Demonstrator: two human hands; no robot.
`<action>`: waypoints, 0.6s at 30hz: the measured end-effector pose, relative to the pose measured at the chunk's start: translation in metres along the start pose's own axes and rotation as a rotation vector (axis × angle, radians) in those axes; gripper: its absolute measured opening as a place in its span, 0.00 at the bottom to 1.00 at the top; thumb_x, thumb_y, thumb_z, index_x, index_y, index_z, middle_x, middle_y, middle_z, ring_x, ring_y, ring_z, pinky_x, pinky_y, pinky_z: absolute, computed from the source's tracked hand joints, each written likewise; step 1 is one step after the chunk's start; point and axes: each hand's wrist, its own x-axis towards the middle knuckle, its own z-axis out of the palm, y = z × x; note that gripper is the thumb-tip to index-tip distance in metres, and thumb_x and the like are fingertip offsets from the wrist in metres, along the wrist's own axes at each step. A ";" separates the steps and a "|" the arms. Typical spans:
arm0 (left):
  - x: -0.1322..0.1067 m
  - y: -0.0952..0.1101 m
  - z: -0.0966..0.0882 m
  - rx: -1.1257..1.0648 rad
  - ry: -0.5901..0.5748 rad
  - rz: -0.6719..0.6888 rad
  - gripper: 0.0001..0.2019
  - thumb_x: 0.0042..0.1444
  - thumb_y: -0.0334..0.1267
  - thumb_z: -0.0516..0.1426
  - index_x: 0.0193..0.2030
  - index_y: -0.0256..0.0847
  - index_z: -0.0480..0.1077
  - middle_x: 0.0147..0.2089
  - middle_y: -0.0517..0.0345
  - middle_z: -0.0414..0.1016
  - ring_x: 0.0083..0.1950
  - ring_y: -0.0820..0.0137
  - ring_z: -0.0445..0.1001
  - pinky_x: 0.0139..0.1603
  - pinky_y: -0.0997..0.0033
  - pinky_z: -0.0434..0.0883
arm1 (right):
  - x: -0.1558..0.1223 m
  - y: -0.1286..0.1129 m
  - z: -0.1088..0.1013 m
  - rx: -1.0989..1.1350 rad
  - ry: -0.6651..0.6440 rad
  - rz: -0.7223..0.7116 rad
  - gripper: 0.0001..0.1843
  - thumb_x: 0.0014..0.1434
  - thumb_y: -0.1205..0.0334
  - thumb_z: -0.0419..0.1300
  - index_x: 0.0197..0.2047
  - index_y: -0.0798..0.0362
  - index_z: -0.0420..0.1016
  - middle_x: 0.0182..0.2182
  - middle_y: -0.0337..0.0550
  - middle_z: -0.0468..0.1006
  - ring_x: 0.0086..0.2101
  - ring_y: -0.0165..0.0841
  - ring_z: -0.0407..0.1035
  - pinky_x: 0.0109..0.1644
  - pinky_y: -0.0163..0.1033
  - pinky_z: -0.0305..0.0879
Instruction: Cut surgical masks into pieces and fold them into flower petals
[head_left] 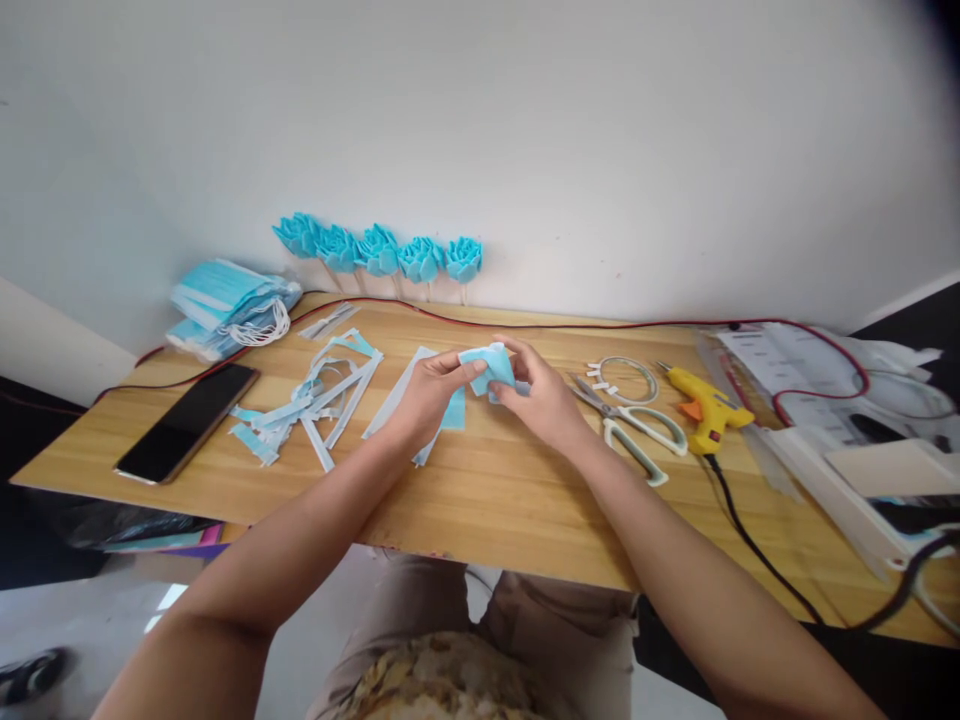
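A small folded piece of light blue face-mask fabric (486,366) is held up over the middle of the table. My left hand (435,392) pinches its left side between thumb and fingers. On the other side my right hand (534,388) grips it, thumb below and fingers behind. Under and beside my left hand lie a flat blue fabric piece (453,412) and pale cut strips (397,390). Scissors (634,420) with pale handles rest just right of my right hand, blades towards it.
Several blue fabric flowers (377,250) on sticks lean against the wall. A stack of masks (225,300), a black phone (187,425) and cut scraps (307,395) lie left. At right are a coiled ring (628,380), a yellow glue gun (705,408) with its cord, and a white plastic case (832,490).
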 end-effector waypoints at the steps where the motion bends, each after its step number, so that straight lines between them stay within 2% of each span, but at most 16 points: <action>1: 0.000 0.000 0.000 0.020 0.014 0.012 0.12 0.49 0.47 0.65 0.33 0.39 0.80 0.32 0.57 0.78 0.34 0.71 0.70 0.41 0.70 0.67 | 0.000 0.000 0.000 -0.050 0.017 -0.005 0.32 0.52 0.67 0.61 0.62 0.48 0.65 0.35 0.38 0.77 0.36 0.34 0.72 0.45 0.41 0.68; 7: 0.001 0.003 0.000 0.132 0.066 0.062 0.14 0.48 0.49 0.65 0.25 0.39 0.77 0.26 0.60 0.74 0.30 0.73 0.66 0.36 0.72 0.65 | 0.001 0.005 0.001 -0.292 0.076 -0.073 0.33 0.52 0.68 0.61 0.62 0.47 0.66 0.35 0.40 0.78 0.35 0.36 0.72 0.42 0.41 0.66; 11: -0.001 0.002 0.002 0.093 0.040 0.028 0.15 0.47 0.51 0.65 0.29 0.39 0.78 0.29 0.59 0.77 0.27 0.74 0.67 0.31 0.71 0.66 | 0.000 0.008 0.002 -0.326 0.078 -0.115 0.32 0.53 0.67 0.61 0.62 0.48 0.66 0.36 0.41 0.79 0.35 0.37 0.72 0.41 0.41 0.67; 16: 0.000 -0.004 0.005 -0.034 -0.039 0.030 0.17 0.48 0.50 0.66 0.34 0.37 0.78 0.36 0.53 0.80 0.35 0.68 0.76 0.39 0.66 0.74 | -0.001 0.012 0.007 -0.313 0.062 -0.132 0.33 0.52 0.69 0.60 0.62 0.47 0.66 0.44 0.44 0.80 0.40 0.39 0.74 0.45 0.43 0.68; 18: 0.001 -0.005 0.004 -0.057 -0.025 0.039 0.16 0.49 0.49 0.66 0.35 0.36 0.78 0.37 0.53 0.80 0.38 0.66 0.77 0.43 0.64 0.74 | 0.001 0.011 0.006 -0.306 0.032 -0.114 0.31 0.52 0.70 0.60 0.61 0.48 0.67 0.46 0.45 0.80 0.42 0.40 0.74 0.46 0.43 0.68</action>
